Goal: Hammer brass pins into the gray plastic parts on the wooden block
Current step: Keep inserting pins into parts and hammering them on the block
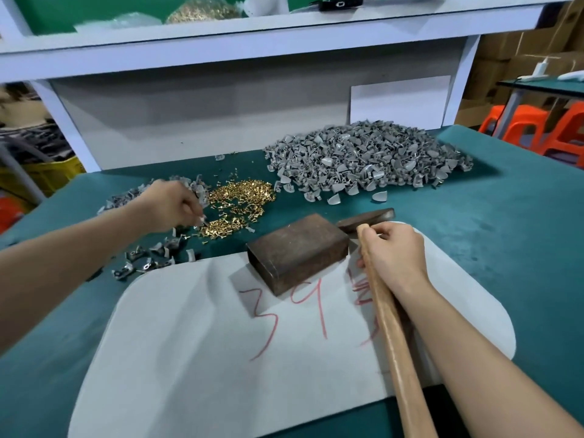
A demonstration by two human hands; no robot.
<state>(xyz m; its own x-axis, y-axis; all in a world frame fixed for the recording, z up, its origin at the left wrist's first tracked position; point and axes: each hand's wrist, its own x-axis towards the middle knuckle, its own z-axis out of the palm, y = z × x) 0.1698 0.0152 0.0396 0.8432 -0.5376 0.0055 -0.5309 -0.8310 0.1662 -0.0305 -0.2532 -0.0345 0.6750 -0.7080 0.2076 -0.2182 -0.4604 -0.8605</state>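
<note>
The right hand (395, 254) was clenched round the wooden handle of the hammer (390, 330), gripping it high up, just behind the dark head, which lay on the green surface (505, 248) immediately beyond those fingers (384, 229). The wooden block (297, 248) sat just to their left on a white sheet (189, 358) marked with red writing, nothing on its top face.

The left hand (167, 205) reached out well to the block's left, its fingers (189, 213) curled downward with the tips at the near edge of the heap of brass pins (240, 200). Whether they pinched a pin could not be told. The big pile of gray plastic parts (363, 156) lay far beyond both hands. A small scatter of gray pieces (145, 257) lay just nearer than the left fingers.
</note>
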